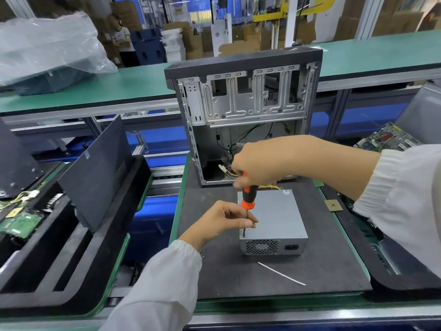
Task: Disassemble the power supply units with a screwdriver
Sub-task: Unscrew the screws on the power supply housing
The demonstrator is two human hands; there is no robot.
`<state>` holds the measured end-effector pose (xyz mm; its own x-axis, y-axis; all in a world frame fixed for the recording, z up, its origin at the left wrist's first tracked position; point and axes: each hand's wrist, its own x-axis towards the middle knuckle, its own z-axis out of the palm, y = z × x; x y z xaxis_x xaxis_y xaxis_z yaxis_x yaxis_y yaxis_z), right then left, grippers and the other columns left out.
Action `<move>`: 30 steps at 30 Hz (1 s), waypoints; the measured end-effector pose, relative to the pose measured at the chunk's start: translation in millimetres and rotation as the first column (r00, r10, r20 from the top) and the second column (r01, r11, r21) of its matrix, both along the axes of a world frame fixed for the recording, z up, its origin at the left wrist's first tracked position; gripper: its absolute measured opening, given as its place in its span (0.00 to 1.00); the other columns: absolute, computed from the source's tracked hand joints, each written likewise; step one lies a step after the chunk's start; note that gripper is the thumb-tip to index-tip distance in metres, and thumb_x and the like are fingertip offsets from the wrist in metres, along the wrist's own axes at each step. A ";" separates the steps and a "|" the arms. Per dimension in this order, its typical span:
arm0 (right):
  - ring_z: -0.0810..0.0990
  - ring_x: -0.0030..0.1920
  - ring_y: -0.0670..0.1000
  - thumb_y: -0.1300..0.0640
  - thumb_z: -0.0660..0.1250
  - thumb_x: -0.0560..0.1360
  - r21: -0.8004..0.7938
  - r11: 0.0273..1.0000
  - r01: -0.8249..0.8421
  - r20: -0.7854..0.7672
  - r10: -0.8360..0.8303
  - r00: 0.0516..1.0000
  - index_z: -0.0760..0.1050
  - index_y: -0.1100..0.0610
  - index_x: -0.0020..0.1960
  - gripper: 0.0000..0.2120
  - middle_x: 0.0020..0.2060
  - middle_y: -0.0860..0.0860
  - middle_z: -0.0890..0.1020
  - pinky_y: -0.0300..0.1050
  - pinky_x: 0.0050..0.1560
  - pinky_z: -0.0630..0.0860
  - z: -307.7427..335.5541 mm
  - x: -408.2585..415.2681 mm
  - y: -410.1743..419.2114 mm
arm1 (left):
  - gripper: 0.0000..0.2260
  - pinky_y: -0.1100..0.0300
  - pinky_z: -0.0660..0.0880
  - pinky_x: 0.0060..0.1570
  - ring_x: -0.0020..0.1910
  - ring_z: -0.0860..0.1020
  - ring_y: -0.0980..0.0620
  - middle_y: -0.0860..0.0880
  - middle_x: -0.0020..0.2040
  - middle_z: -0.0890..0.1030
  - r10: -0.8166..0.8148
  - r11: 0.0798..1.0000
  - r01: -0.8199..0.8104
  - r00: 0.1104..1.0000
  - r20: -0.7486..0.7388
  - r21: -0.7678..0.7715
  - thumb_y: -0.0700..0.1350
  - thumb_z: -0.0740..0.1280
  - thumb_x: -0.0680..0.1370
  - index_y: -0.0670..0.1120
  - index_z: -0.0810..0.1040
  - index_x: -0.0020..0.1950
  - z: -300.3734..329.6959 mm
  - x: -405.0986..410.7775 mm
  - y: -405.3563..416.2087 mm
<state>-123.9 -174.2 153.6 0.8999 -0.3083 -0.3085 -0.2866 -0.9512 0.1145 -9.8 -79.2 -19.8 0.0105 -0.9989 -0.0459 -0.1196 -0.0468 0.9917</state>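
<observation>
A grey metal power supply unit lies on the dark work mat, its fan grille and socket facing me. A screwdriver with an orange and black handle stands upright over the unit's near left corner, tip on the top plate. My right hand grips the top of the handle. My left hand pinches the metal shaft low down, just beside the unit's left edge. Yellow wires run from the unit's far end toward the case behind.
An open computer case stands upright right behind the unit. A white strip lies on the mat in front. Black trays with side panels and boards sit at the left. A circuit board lies at the right.
</observation>
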 end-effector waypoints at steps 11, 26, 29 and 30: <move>0.81 0.22 0.50 0.28 0.58 0.70 0.140 0.973 0.181 -0.080 -0.171 0.982 0.73 0.60 0.44 0.33 0.25 0.52 0.81 0.37 0.26 0.73 8.4 -3.6 5.5 | 0.06 0.59 0.77 0.54 0.52 0.83 0.49 0.51 0.45 0.86 0.055 0.998 -0.055 0.998 0.017 -0.027 0.38 0.74 0.72 0.48 0.87 0.40 -2.2 4.0 -1.0; 0.76 0.22 0.44 0.58 0.65 0.77 0.149 0.987 0.055 -0.048 -0.048 0.998 0.73 0.54 0.50 0.03 0.47 0.55 0.79 0.46 0.41 0.81 11.4 -5.1 -0.2 | 0.11 0.54 0.77 0.55 0.53 0.76 0.47 0.44 0.53 0.74 -0.040 0.998 0.023 0.932 0.360 0.053 0.41 0.78 0.70 0.43 0.84 0.51 -17.5 9.5 8.3; 0.75 0.18 0.43 0.58 0.65 0.77 0.159 0.985 0.069 -0.037 -0.064 0.997 0.74 0.55 0.51 0.03 0.46 0.55 0.77 0.44 0.36 0.80 14.5 -5.5 -0.1 | 0.08 0.61 0.76 0.49 0.48 0.76 0.53 0.47 0.49 0.73 -0.013 0.999 -0.003 0.923 0.385 0.041 0.42 0.78 0.70 0.44 0.84 0.47 -19.1 5.3 7.2; 0.76 0.18 0.44 0.58 0.65 0.77 0.167 0.983 0.074 -0.028 -0.070 0.997 0.74 0.55 0.51 0.03 0.45 0.54 0.77 0.42 0.33 0.79 16.6 -5.8 -0.3 | 0.07 0.64 0.75 0.47 0.46 0.75 0.57 0.50 0.47 0.73 0.004 0.999 -0.019 0.922 0.388 0.036 0.42 0.78 0.70 0.43 0.84 0.46 -19.7 4.1 6.8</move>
<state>-129.7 -174.5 170.2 0.8696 -0.3137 -0.3812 -0.3539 -0.9345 -0.0381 -5.7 -72.4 -39.5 0.0466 -0.9962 -0.0741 -0.4934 -0.0875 0.8654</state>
